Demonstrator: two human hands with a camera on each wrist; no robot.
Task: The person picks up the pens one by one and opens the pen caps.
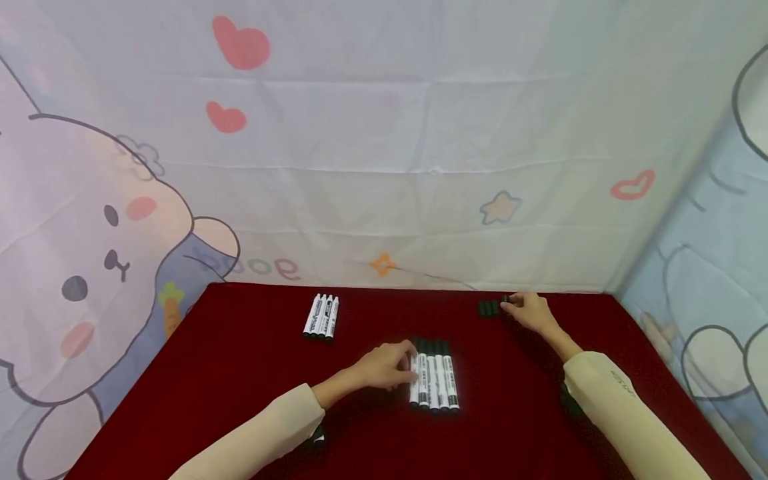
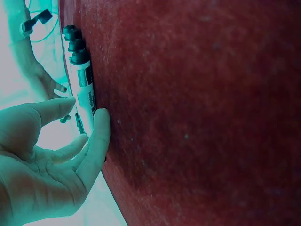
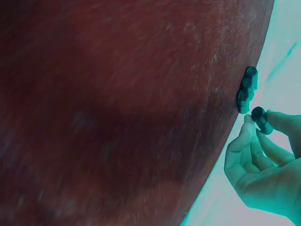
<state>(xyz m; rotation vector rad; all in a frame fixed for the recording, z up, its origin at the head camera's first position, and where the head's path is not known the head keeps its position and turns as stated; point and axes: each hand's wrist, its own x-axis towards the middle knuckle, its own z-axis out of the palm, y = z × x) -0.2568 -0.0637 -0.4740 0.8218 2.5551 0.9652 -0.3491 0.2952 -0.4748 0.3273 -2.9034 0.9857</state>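
A row of several white markers with black caps (image 1: pixel 435 383) lies side by side on the red cloth. My left hand (image 1: pixel 387 365) is at the left end of this row, its fingertips at the leftmost marker (image 2: pixel 83 82) and thumb and fingers spread apart in the left wrist view. Farther back on the right, my right hand (image 1: pixel 531 312) pinches a small black marker cap (image 3: pixel 261 120) between thumb and fingertips. Just left of that hand, a short row of black caps (image 1: pixel 489 308) lies on the cloth, also seen in the right wrist view (image 3: pixel 247 89).
Several white markers without caps (image 1: pixel 321 317) lie together at the back left, pointed tips facing away. Dark objects (image 1: pixel 318 437) show partly behind the left sleeve, and another dark object (image 1: pixel 571 402) beside the right sleeve. A patterned curtain (image 1: pixel 432 167) hangs behind the red table (image 1: pixel 240 347).
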